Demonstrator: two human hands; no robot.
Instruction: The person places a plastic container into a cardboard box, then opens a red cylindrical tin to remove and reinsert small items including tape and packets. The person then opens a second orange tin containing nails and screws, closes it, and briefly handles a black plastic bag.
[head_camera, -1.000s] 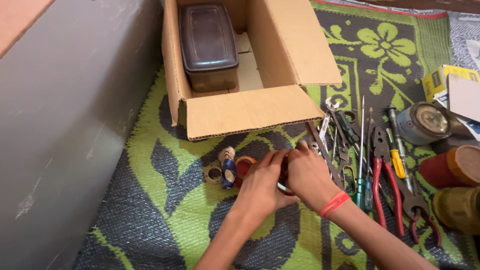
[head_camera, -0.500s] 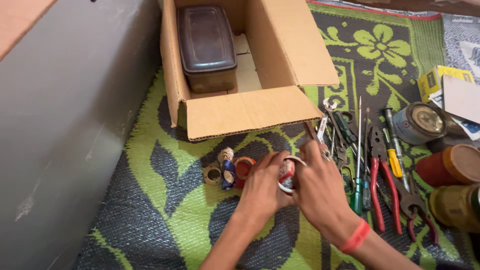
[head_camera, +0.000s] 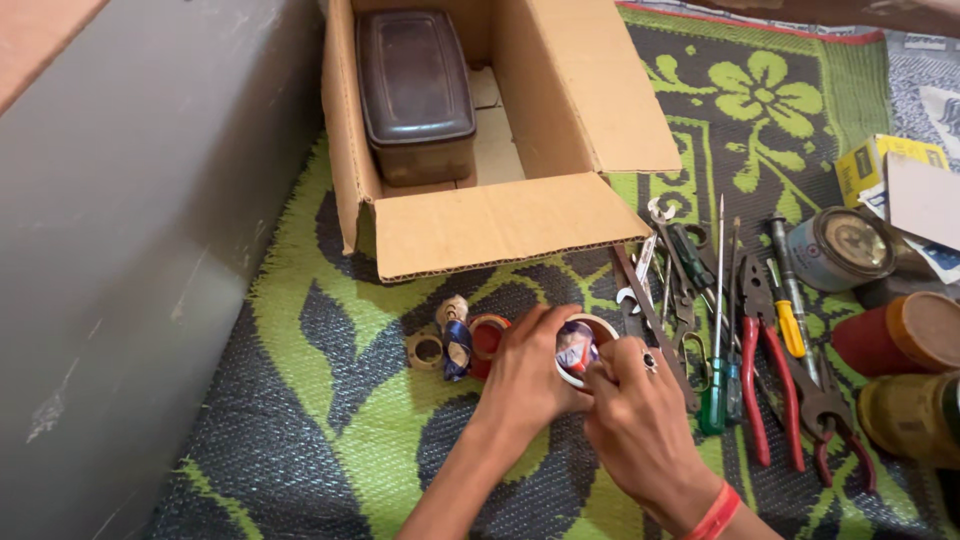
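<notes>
My left hand (head_camera: 522, 375) and my right hand (head_camera: 638, 410) meet over a small white roll of tape (head_camera: 580, 345) on the green patterned mat (head_camera: 330, 400). Both hands grip the roll, the left from its left side and the right from below. A red-and-blue patch shows in the roll's middle. Just left of my left hand lie a red tape roll (head_camera: 487, 335), a blue-and-tan wrapped bundle (head_camera: 456, 335) and a small brown ring (head_camera: 428, 350).
An open cardboard box (head_camera: 490, 215) with a dark lidded container (head_camera: 416, 90) stands behind. Right of my hands lie several screwdrivers, pliers with red handles (head_camera: 765, 370) and spanners. Tins and cylinders (head_camera: 845, 245) sit at the far right. A grey wall (head_camera: 130, 250) runs along the left.
My right hand has drawn back toward me and dropped below the white roll. The roll has tipped so its open face and coloured middle now show. My left hand stayed put.
</notes>
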